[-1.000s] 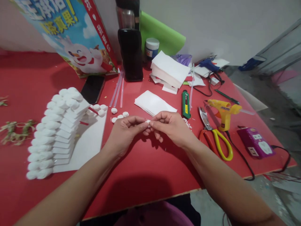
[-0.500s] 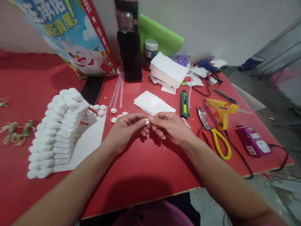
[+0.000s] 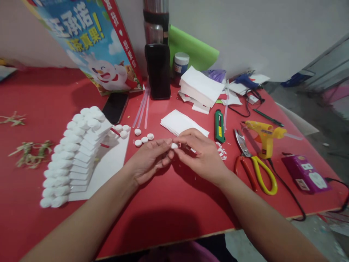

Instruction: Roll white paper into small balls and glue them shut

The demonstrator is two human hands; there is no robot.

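Between my two hands is a small white piece (image 3: 174, 146), pinched over the red table. My left hand (image 3: 152, 158) holds it between thumb and fingers from the left. My right hand (image 3: 200, 153) has its thumb and forefinger at the piece's right side. Several small white balls (image 3: 144, 139) lie just left and behind my left hand. A stack of white cards (image 3: 184, 123) sits behind my hands. To the left stands a curved white model (image 3: 84, 163), made of stepped card pieces topped with white rounded lumps, on a white base.
Right of my hands lie a green cutter (image 3: 219, 126), red-and-yellow-handled pliers (image 3: 253, 163), a yellow glue gun (image 3: 265, 136) and a purple power box (image 3: 307, 174) with cords. Behind are a phone (image 3: 115, 107), glue sticks (image 3: 141, 109), a tumbler (image 3: 156, 29) and a picture box (image 3: 100, 47).
The head view has shifted, so the table's things appear farther right and lower. My right hand's fingers have spread and changed their hold around the small white piece.
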